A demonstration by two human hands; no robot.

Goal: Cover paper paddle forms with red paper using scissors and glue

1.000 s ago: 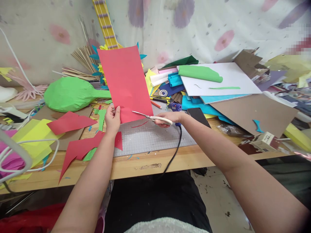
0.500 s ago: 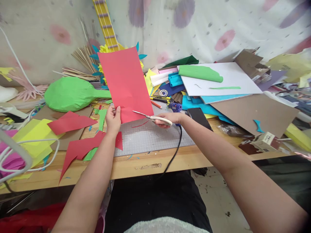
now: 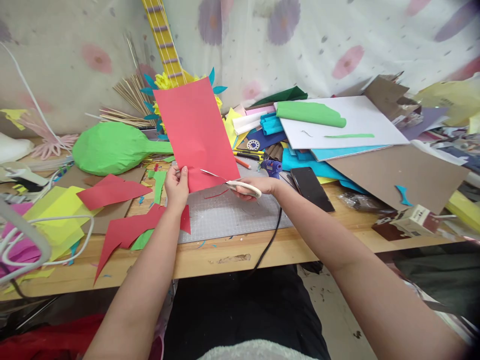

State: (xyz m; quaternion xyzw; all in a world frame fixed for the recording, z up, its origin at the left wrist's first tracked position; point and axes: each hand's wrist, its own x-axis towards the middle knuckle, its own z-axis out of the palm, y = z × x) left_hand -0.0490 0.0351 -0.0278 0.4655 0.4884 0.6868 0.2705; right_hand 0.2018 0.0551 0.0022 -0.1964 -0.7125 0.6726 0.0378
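My left hand (image 3: 177, 187) pinches the lower left corner of a red sheet of paper (image 3: 198, 127), thumb on the near face. The sheet is held up and leans slightly above the grey cutting mat (image 3: 221, 215). My right hand (image 3: 255, 187) is closed around the white handles of a pair of scissors (image 3: 245, 189). Their blades point left across the lower part of the sheet, near its bottom right edge. A thin red paper strip (image 3: 216, 194) shows just below the sheet. Red paper offcuts (image 3: 129, 227) lie beside my left forearm.
Behind the scissors are a blue glue gun (image 3: 272, 167) with a black cord and a phone (image 3: 312, 189). A green paper-covered round shape (image 3: 110, 148) lies at left. White board (image 3: 348, 117), brown cardboard (image 3: 408, 172) and a small carton (image 3: 407, 222) occupy the right side.
The scissors and my right hand have shifted slightly left, further over the red sheet. The sheet's top edge sits a little lower, and the whole view has shifted slightly.
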